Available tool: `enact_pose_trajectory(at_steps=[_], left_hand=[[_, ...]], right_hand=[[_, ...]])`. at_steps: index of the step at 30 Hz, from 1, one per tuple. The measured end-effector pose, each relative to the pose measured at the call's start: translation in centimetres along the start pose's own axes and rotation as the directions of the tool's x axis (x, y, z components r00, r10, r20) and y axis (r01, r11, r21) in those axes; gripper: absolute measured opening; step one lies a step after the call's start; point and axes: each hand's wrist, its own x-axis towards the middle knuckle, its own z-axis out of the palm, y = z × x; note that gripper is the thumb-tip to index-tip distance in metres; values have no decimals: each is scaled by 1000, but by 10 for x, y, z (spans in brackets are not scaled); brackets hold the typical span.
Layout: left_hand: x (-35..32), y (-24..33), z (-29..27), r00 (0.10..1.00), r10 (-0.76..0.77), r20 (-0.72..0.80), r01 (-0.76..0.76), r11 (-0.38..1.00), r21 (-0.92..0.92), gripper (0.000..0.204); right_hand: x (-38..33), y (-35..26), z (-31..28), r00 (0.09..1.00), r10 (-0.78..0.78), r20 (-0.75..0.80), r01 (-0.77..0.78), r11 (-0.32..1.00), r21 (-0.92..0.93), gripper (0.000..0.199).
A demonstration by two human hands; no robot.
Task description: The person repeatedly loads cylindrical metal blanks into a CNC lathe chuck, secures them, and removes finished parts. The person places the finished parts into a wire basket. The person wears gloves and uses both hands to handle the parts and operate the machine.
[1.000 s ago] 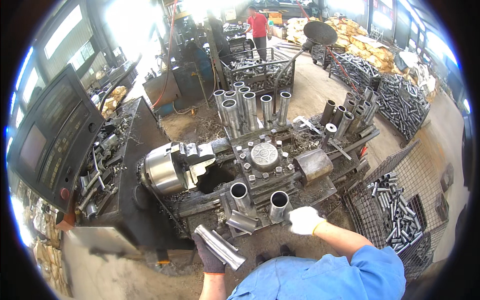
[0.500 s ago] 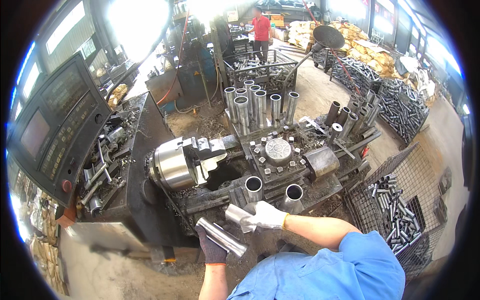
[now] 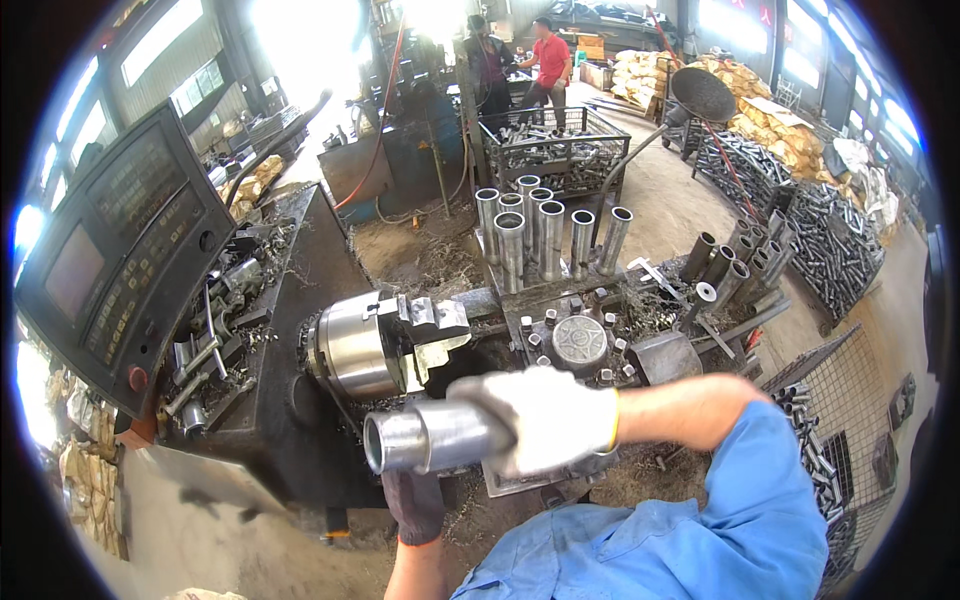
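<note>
The right hand [image 3: 545, 420], in a white knit glove, is wrapped around a steel tube [image 3: 420, 440], fingers closed over its rear half; the tube lies roughly level, its open end pointing left, just in front of the lathe chuck [image 3: 360, 345]. The left hand [image 3: 415, 500], in a dark glove, sits directly beneath the tube; whether its fingers grip the tube or merely support it cannot be told. The tube is thick-walled, rigid, bright-turned metal with a smooth, likely oily surface, so it is judged heavy for its size and prone to slipping; a full wrap around the mid-body, with support below, is the sound hold, keeping clear of the sharp bore edge. The chuck is polished steel with stepped jaws. Behind it stand upright tubes [image 3: 530, 235] of the same kind, grey and cylindrical, and further tubes lean at the right [image 3: 720, 262]. A dark control panel [image 3: 120, 260] stands to the left. A wire basket [image 3: 555, 150] of parts sits beyond.
</note>
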Motion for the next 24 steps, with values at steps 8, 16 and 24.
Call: enact_pose_trajectory(at_steps=[8,16,24], left_hand=[[-46,-70,-92,928,-279,-245,301,952,54,60],[-101,-86,-124,788,-419,-451,344,907,-242,34],[-127,-124,-181,892,-258,-372,330,933,146,48]], right_hand=[[98,153,-84,994,74,77,26,530,-848,41],[120,244,-69,886,363,286,-111,768,-630,66],[143,291,-22,897,198,396,-83,954,-288,56]])
